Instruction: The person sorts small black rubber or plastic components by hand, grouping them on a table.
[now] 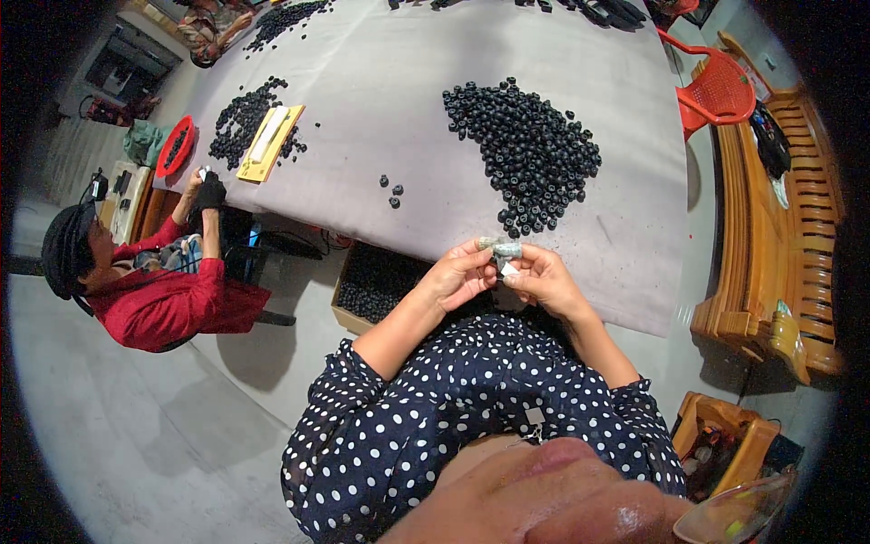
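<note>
Close together at the table's near edge, my left hand point(460, 276) and my right hand point(546, 281) are both closed, fingertips meeting. A pale grey-blue wrapping point(500, 247) shows at the fingertips; whether it is tape on the fingers or a held thing, I cannot tell. Below it, a small white piece point(509, 269) sits at my right thumb and fingers. Anything else between the fingers is too small to make out. Just beyond my hands spreads a large pile of small, round black parts point(526, 150), some showing a hole. Three loose black parts point(395, 190) lie to its left.
The table point(362, 118) has a pale cloth. Under its edge stands a cardboard box point(349, 317) of black parts. At left, a seated person in red point(172, 295) works near another pile, a yellow board point(270, 145) and a red basin point(186, 127). A red chair point(720, 88) and wooden bench point(757, 227) stand right.
</note>
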A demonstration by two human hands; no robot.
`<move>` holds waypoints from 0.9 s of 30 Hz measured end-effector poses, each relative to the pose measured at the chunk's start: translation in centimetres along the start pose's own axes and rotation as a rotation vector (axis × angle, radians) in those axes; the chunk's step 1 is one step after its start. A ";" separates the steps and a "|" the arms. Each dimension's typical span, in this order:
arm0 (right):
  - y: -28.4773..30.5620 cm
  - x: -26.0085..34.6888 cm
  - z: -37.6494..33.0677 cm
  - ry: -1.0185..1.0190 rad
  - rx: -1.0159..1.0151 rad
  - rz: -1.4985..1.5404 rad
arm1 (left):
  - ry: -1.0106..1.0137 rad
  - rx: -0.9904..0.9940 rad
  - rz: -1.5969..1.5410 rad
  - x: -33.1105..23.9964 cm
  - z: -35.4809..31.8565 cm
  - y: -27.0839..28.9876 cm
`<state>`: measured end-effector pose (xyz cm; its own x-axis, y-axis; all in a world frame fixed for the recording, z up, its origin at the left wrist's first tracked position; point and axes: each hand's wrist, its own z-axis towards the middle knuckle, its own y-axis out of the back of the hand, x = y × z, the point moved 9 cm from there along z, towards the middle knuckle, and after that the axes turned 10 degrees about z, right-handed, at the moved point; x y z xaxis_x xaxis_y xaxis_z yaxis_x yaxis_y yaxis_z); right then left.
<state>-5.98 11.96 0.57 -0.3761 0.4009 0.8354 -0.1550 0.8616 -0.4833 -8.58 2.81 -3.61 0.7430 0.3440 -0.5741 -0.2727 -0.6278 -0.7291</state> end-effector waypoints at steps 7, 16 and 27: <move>-0.5 0.3 -0.1 -0.011 0.024 0.016 | -0.006 0.028 -0.001 -0.2 -0.1 -0.2; -0.3 -0.5 0.0 -0.051 0.033 0.066 | -0.036 0.068 -0.002 -0.3 -0.3 0.0; -0.4 -0.7 0.2 -0.022 0.031 0.090 | -0.065 0.050 -0.010 -0.6 -0.7 -0.5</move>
<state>-5.82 11.26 0.14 -0.4098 0.4688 0.7825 -0.1483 0.8122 -0.5642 -8.45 2.46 -2.66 0.7049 0.3959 -0.5885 -0.2970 -0.5888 -0.7518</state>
